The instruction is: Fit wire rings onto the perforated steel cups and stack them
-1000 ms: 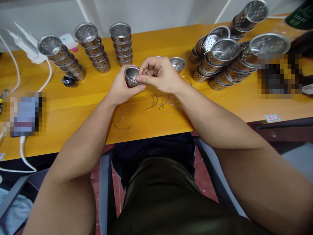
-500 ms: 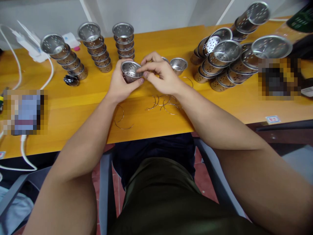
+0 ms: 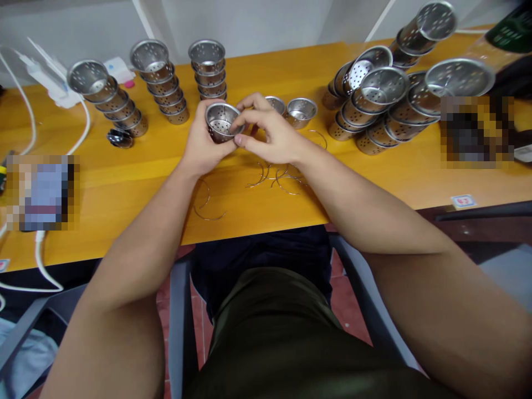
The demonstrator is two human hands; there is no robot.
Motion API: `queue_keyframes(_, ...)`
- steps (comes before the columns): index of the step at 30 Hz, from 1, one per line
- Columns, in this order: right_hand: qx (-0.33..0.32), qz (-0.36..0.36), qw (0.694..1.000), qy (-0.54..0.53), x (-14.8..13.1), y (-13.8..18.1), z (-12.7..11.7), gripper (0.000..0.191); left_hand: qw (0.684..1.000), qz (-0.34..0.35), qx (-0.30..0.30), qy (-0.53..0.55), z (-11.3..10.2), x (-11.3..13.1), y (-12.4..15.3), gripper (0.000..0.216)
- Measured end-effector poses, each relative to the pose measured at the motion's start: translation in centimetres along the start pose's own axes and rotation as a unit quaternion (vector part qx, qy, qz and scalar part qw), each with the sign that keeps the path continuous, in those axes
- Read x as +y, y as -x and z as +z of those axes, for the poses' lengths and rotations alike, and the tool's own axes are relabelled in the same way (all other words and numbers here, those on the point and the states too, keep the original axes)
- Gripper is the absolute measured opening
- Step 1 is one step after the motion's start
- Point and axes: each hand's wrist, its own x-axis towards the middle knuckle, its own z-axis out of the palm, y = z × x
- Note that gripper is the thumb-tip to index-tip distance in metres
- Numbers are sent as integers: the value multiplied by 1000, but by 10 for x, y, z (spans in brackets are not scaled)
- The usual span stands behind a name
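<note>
My left hand [image 3: 203, 138] is wrapped round a small perforated metal cup [image 3: 220, 124], tilted so that its open mouth faces me. A thin dark line shows inside the cup, perhaps a wire. At the cup's right rim, my right hand [image 3: 270, 130] has its thumb and forefinger closed on the edge, its other fingers curled. Whether a wire is also between those fingertips is hidden. Just beyond my right hand stand two more metal cups [image 3: 301, 112], one partly covered by it. Several thin curved wires [image 3: 286, 180] lie on the table below my hands.
Stacks of perforated cups stand at the back left [image 3: 150, 61] and at the right [image 3: 380, 91]. More curved wire [image 3: 210, 216] lies near the front edge of the wooden table [image 3: 249, 221]. At the left are a blurred phone [image 3: 45, 194], white cables and a power strip [image 3: 58, 88].
My right forefinger has drawn back from inside the cup to its rim, and the thumb has come in to the edge. The left hand still holds the cup, tipped slightly more toward me.
</note>
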Motion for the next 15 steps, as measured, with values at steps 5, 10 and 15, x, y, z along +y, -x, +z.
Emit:
queue_keyframes(5, -18, -8, 1000, 5, 2, 2, 5, 40, 1000, 18, -11, 4, 1, -8, 2, 93)
queue_keyframes(10, -26, 2, 1000, 13, 1, 3, 12, 50, 997, 75, -7, 37, 7, -19, 4, 106)
queue_keyframes(15, 40, 19, 999, 22, -3, -2, 5, 72, 994, 40, -58, 84, 13, -22, 8, 127)
